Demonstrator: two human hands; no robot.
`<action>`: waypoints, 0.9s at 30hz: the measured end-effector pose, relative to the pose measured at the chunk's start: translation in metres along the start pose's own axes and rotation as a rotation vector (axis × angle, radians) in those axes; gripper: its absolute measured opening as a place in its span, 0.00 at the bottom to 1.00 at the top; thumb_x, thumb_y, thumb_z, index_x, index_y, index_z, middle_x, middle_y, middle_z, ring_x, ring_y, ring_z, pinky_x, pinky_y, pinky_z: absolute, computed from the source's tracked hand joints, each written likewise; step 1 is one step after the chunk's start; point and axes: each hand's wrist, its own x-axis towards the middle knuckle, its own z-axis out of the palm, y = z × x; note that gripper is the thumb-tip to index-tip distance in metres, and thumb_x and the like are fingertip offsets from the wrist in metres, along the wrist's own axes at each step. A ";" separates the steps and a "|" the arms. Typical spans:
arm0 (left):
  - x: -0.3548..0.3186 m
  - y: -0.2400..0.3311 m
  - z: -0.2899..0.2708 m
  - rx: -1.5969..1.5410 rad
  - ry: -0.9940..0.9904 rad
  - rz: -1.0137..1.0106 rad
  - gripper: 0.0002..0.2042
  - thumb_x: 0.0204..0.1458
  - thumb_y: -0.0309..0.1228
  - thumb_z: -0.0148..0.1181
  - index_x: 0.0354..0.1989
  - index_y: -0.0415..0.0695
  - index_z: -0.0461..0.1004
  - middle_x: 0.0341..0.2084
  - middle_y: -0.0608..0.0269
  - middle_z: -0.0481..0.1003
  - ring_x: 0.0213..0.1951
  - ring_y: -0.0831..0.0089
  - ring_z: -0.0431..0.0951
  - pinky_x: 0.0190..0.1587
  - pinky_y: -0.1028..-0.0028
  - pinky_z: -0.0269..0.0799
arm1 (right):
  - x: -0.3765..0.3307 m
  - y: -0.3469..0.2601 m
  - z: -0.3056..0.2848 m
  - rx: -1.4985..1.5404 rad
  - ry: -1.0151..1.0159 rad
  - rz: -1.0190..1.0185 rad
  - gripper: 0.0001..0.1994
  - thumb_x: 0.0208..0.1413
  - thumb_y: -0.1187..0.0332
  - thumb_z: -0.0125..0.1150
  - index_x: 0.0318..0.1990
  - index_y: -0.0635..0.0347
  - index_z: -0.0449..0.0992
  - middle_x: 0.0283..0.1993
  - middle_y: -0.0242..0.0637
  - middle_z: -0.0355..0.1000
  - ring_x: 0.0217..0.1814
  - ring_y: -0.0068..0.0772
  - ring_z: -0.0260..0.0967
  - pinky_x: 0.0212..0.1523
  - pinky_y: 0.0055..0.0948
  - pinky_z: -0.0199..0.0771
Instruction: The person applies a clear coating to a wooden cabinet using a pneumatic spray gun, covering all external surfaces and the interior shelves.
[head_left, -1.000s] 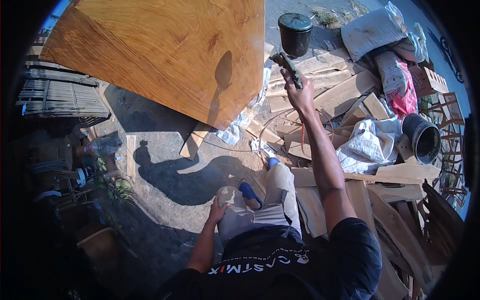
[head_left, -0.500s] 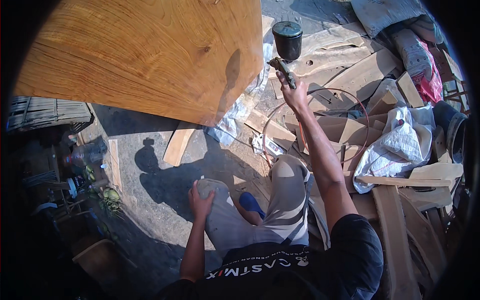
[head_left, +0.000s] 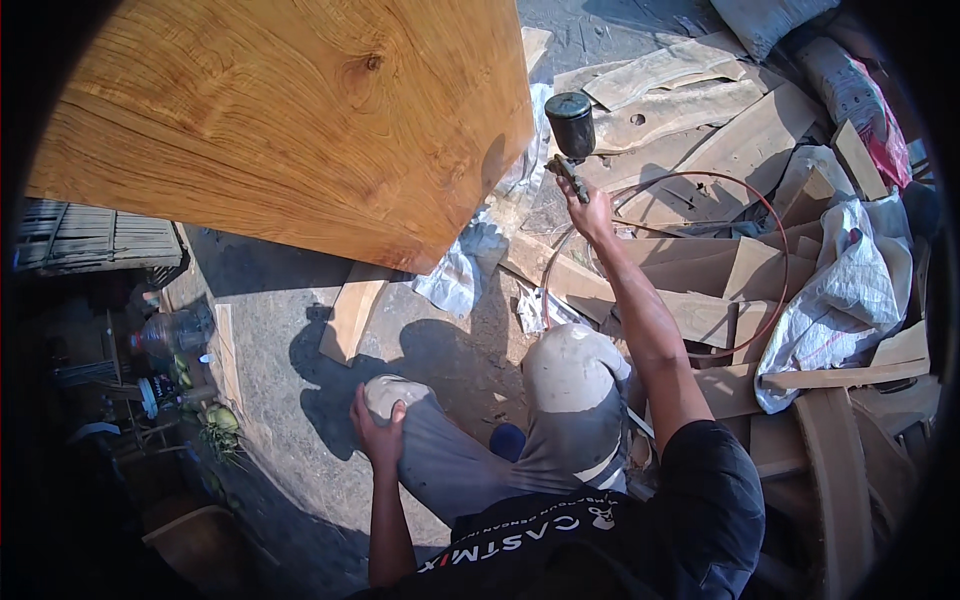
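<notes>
Right hand (head_left: 591, 214) is wrapped round the handle of a spray gun (head_left: 571, 180), arm stretched forward; I cannot make out each finger from here. The gun's body looks metallic and grimy, mottled dark grey-green, its nose toward the upper left. Above it sits a near-black cup (head_left: 572, 130), roughly cylindrical, its greenish lid catching the sun.

I see the gun raised in the air, close off the right edge of a wooden panel (head_left: 300, 110); no contact that I can see. Panel: broad, warm orange-brown, smooth, with sweeping darker grain and a dark knot. A soft shadow falls near its right edge, and one corner points down toward the knees.

Left hand (head_left: 379, 428): no tool in it, thumb and fingers spread loosely over the left knee of dusty grey trousers (head_left: 575, 375).

A reddish hose (head_left: 700, 174) loops out to the right of the right forearm, across rough-edged boards (head_left: 762, 130). White plastic sheeting (head_left: 448, 284) lies by the panel's near corner; a pale plank (head_left: 352, 318) juts out below its near edge. Crumpled white sack (head_left: 830, 295) on the boards, farther right.
</notes>
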 end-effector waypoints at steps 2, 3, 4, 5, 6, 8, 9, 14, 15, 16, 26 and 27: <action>-0.001 -0.002 -0.001 -0.007 -0.004 -0.007 0.42 0.46 0.38 0.74 0.70 0.48 0.60 0.64 0.44 0.62 0.66 0.46 0.64 0.66 0.54 0.62 | -0.002 0.008 0.005 -0.008 0.006 0.000 0.30 0.62 0.39 0.57 0.44 0.64 0.81 0.24 0.54 0.74 0.29 0.52 0.75 0.36 0.47 0.72; -0.002 -0.003 -0.005 -0.004 -0.003 -0.011 0.42 0.46 0.38 0.74 0.70 0.48 0.60 0.64 0.44 0.62 0.66 0.46 0.64 0.66 0.54 0.62 | -0.003 0.010 0.007 -0.024 -0.006 0.014 0.31 0.62 0.38 0.57 0.44 0.64 0.81 0.25 0.54 0.74 0.30 0.53 0.75 0.36 0.47 0.72; -0.002 -0.005 -0.005 -0.007 0.002 -0.013 0.42 0.45 0.38 0.74 0.70 0.48 0.60 0.64 0.44 0.62 0.66 0.46 0.64 0.67 0.54 0.62 | 0.000 0.012 0.007 -0.043 -0.014 0.021 0.31 0.62 0.38 0.57 0.44 0.64 0.81 0.25 0.55 0.74 0.30 0.54 0.75 0.36 0.47 0.72; -0.002 -0.006 -0.005 -0.003 0.008 -0.006 0.42 0.45 0.38 0.74 0.70 0.48 0.60 0.64 0.44 0.62 0.65 0.46 0.64 0.66 0.54 0.62 | 0.001 0.014 0.005 -0.058 -0.052 0.041 0.32 0.61 0.37 0.56 0.44 0.64 0.81 0.24 0.53 0.74 0.29 0.52 0.76 0.36 0.47 0.73; -0.002 -0.008 -0.005 0.000 0.014 0.004 0.43 0.45 0.39 0.74 0.70 0.48 0.60 0.64 0.44 0.62 0.65 0.46 0.64 0.66 0.55 0.62 | 0.003 0.017 0.004 -0.067 -0.070 0.054 0.32 0.61 0.37 0.56 0.44 0.64 0.81 0.24 0.51 0.74 0.29 0.50 0.76 0.35 0.46 0.73; -0.004 -0.012 -0.006 0.002 0.013 0.009 0.43 0.44 0.39 0.75 0.70 0.48 0.60 0.63 0.44 0.62 0.65 0.46 0.65 0.66 0.55 0.62 | 0.006 0.024 0.001 -0.091 -0.096 0.080 0.33 0.61 0.36 0.56 0.42 0.65 0.81 0.23 0.49 0.75 0.27 0.46 0.76 0.35 0.45 0.74; -0.003 -0.012 -0.005 -0.009 0.019 0.009 0.43 0.43 0.39 0.75 0.70 0.48 0.60 0.63 0.44 0.63 0.65 0.46 0.65 0.66 0.55 0.63 | 0.009 0.020 -0.004 -0.075 -0.084 0.064 0.33 0.62 0.37 0.56 0.41 0.66 0.80 0.22 0.47 0.75 0.27 0.44 0.76 0.34 0.44 0.74; 0.004 -0.011 0.006 -0.054 0.040 0.068 0.43 0.42 0.39 0.75 0.69 0.47 0.62 0.60 0.44 0.65 0.63 0.44 0.66 0.64 0.54 0.65 | 0.006 -0.044 -0.050 0.035 -0.037 -0.040 0.26 0.64 0.46 0.60 0.39 0.66 0.79 0.18 0.36 0.69 0.23 0.28 0.70 0.28 0.35 0.70; 0.007 -0.008 0.010 -0.045 0.044 0.080 0.43 0.42 0.40 0.75 0.68 0.47 0.62 0.60 0.43 0.65 0.62 0.44 0.66 0.63 0.53 0.65 | 0.006 -0.062 -0.066 0.046 -0.005 -0.085 0.25 0.64 0.46 0.61 0.39 0.66 0.79 0.18 0.33 0.66 0.23 0.24 0.66 0.27 0.33 0.68; 0.009 -0.003 0.012 -0.032 0.044 0.089 0.43 0.42 0.40 0.75 0.68 0.48 0.62 0.60 0.43 0.66 0.62 0.43 0.67 0.63 0.53 0.66 | 0.002 -0.085 -0.083 0.074 -0.006 -0.094 0.24 0.64 0.46 0.61 0.42 0.64 0.80 0.20 0.38 0.68 0.24 0.27 0.66 0.29 0.35 0.69; 0.027 0.023 0.024 -0.002 -0.038 0.125 0.42 0.43 0.46 0.74 0.68 0.51 0.61 0.62 0.39 0.64 0.63 0.42 0.65 0.61 0.52 0.66 | -0.010 -0.258 -0.204 0.140 0.105 -0.244 0.30 0.62 0.40 0.60 0.38 0.65 0.82 0.20 0.30 0.69 0.24 0.21 0.64 0.27 0.30 0.65; 0.028 0.022 0.026 -0.019 -0.044 0.113 0.43 0.43 0.46 0.74 0.69 0.51 0.61 0.62 0.38 0.63 0.63 0.42 0.65 0.62 0.52 0.66 | -0.011 -0.274 -0.213 0.156 0.094 -0.243 0.30 0.61 0.39 0.60 0.36 0.65 0.81 0.20 0.30 0.69 0.24 0.21 0.65 0.27 0.30 0.64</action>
